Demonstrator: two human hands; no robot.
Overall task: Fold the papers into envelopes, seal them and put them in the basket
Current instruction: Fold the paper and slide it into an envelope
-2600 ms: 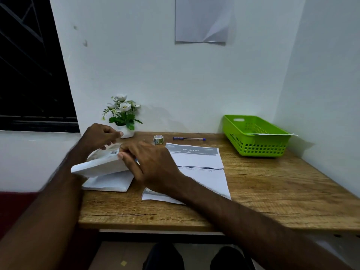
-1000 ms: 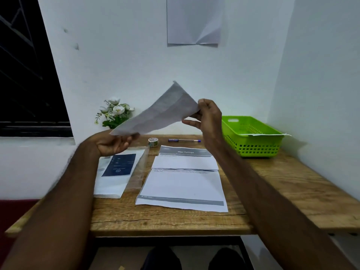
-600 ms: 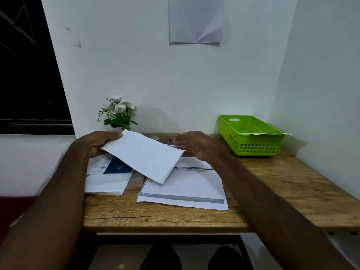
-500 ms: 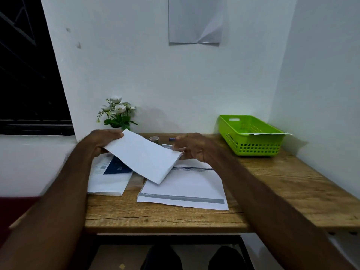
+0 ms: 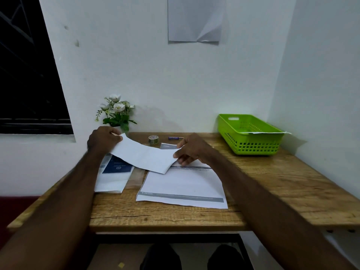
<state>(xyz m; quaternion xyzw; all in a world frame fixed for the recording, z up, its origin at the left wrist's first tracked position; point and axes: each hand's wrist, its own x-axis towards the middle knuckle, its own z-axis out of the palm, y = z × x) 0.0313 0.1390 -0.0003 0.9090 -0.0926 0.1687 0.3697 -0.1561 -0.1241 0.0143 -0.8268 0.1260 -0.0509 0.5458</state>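
A white folded paper [image 5: 145, 155] hangs tilted just above the desk, held at both ends. My left hand [image 5: 102, 140] pinches its upper left corner and my right hand [image 5: 191, 150] grips its lower right edge. Under it lies a larger printed sheet [image 5: 183, 187] with a grey strip along its near edge. A stack of papers with a dark blue cover [image 5: 115, 173] lies to the left. The green basket [image 5: 250, 134] stands at the back right with a white paper resting across its rim.
A tape roll [image 5: 153, 139] and a pen [image 5: 175, 137] lie near the back wall. A small pot of white flowers [image 5: 116, 113] stands at the back left. The wooden desk [image 5: 282, 184] meets a wall on the right. A sheet hangs on the wall [image 5: 194, 20].
The paper was lifted off the left stack, raised high in both hands, then lowered to just above the desk. In the last half second it sank slightly and flattened out.
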